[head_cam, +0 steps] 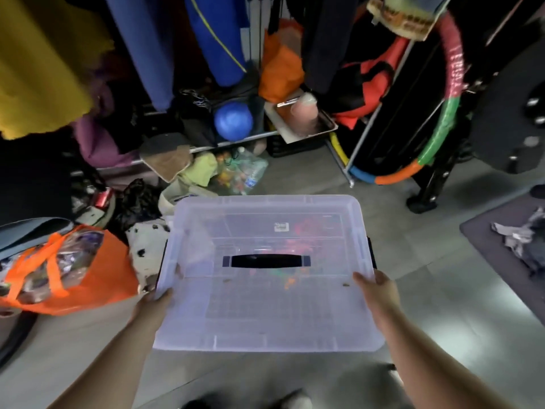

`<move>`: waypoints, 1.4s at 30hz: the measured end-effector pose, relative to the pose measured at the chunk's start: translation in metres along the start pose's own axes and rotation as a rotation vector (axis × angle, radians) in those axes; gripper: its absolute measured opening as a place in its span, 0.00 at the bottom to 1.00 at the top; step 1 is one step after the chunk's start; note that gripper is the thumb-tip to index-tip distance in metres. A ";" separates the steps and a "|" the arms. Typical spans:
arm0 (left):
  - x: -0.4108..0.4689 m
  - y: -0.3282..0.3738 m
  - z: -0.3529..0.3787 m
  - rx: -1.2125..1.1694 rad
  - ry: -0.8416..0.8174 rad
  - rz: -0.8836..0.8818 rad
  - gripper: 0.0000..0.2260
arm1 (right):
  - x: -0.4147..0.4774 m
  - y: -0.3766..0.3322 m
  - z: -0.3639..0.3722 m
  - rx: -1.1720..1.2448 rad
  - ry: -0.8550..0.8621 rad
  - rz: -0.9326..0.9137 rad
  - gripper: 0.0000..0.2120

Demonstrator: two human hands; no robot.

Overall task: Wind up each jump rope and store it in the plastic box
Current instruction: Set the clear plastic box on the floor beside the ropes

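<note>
A clear plastic box [265,320] with its lid on and a black handle [267,261] in the lid is held above the grey floor, in the middle of the view. My left hand [156,302] grips its left side, thumb on the lid. My right hand [376,290] grips its right side, thumb on top of the lid. Blurred pink, orange and green shapes [292,255] show through the lid; I cannot tell for certain that they are jump ropes.
An orange bag [67,270] lies left of the box. Behind it stands a rack with rolled mats [215,39], a blue ball [233,121] and a tray [303,125]. A multicoloured hoop [442,119] leans at the right. A dark mat [507,246] lies right.
</note>
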State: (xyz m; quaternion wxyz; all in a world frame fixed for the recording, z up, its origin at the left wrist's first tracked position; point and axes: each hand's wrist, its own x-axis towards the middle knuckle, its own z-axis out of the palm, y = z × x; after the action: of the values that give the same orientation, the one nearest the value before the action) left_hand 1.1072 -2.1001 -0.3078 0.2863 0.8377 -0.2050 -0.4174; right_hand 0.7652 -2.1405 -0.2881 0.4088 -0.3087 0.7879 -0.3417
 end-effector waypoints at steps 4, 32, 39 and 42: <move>0.008 0.052 0.061 0.062 -0.037 -0.005 0.18 | 0.065 -0.008 -0.025 -0.014 0.027 0.052 0.13; 0.027 0.152 0.429 -0.019 0.158 -0.180 0.14 | 0.499 -0.009 -0.116 -0.136 -0.266 0.043 0.08; 0.061 0.112 0.609 0.017 0.014 -0.078 0.19 | 0.617 0.117 -0.180 -0.244 -0.046 0.067 0.05; 0.066 0.074 0.679 0.074 -0.039 -0.085 0.13 | 0.648 0.164 -0.208 -0.326 0.022 0.069 0.11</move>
State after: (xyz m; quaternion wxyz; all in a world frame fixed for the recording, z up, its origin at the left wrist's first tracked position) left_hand 0.5829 -2.4040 -0.6293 0.2329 0.8475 -0.1901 -0.4374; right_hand 0.2462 -2.4830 -0.6082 0.3562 -0.3401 0.8475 -0.1983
